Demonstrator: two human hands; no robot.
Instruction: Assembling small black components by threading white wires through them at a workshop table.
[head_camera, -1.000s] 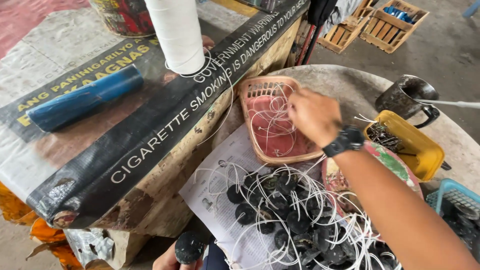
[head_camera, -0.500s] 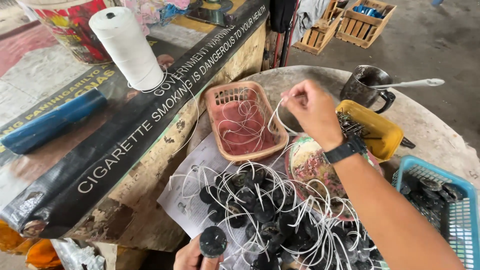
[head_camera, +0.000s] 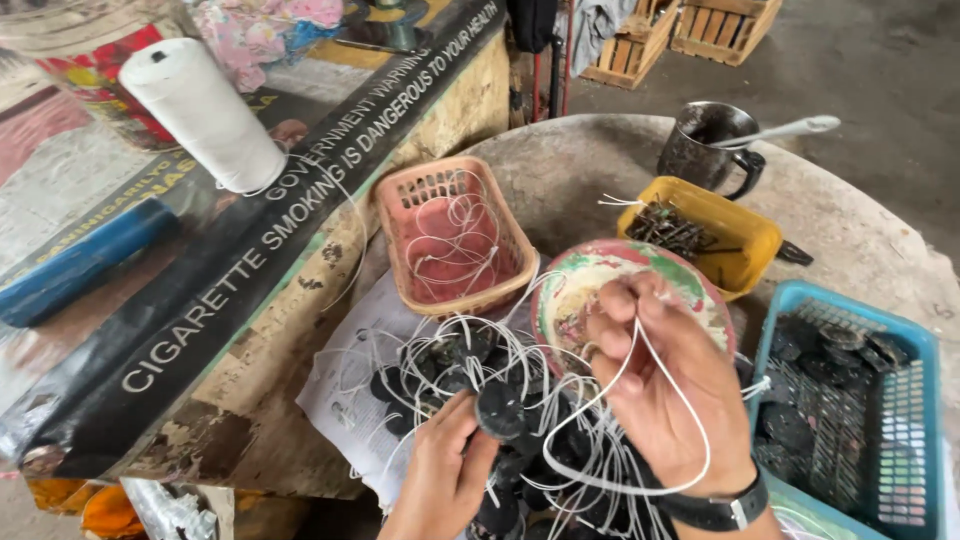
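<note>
My left hand (head_camera: 440, 470) pinches a round black disc (head_camera: 498, 410) low in the view. My right hand (head_camera: 660, 375), with a black watch at the wrist, holds a loop of white string (head_camera: 655, 465) that runs toward the disc. Both hands hover over a pile of black discs tied with white strings (head_camera: 440, 365) lying on a sheet of paper. A pink basket (head_camera: 405, 195) with loose cut strings in it sits just beyond the pile. A patterned round plate (head_camera: 590, 270) shows behind my right hand.
A large spool of white string (head_camera: 200, 115) stands on the banner-covered bench (head_camera: 230, 270) at left. A yellow tray of dark small parts (head_camera: 745, 240), a metal mug with a spoon (head_camera: 705, 150) and a blue basket of black pieces (head_camera: 900, 420) sit on the round concrete table (head_camera: 860, 230).
My right hand came back from the pink basket with a string and now meets my left hand, which raised the disc over the pile. The view shifted right.
</note>
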